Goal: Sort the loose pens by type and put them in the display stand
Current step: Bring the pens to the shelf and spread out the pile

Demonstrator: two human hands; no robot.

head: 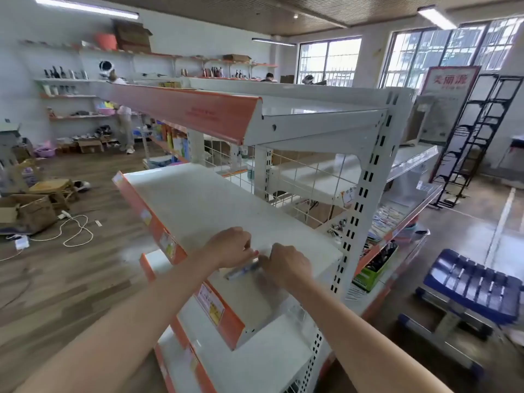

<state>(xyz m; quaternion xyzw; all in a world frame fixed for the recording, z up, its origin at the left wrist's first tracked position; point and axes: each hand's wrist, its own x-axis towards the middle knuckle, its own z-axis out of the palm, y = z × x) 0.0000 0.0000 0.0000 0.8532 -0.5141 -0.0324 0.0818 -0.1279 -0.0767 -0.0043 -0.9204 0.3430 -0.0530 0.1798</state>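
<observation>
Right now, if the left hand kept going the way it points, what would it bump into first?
The left hand points right, toward the right hand. It would probably meet that hand first, with only a small blurry pen bundle between them. They may already touch.

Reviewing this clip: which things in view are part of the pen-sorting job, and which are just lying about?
Part of the job:
left hand and right hand, both on a small bunch of pens
white shelf under them

Lying about:
green box
blue stool
white cable
cardboard box
black rack
</observation>
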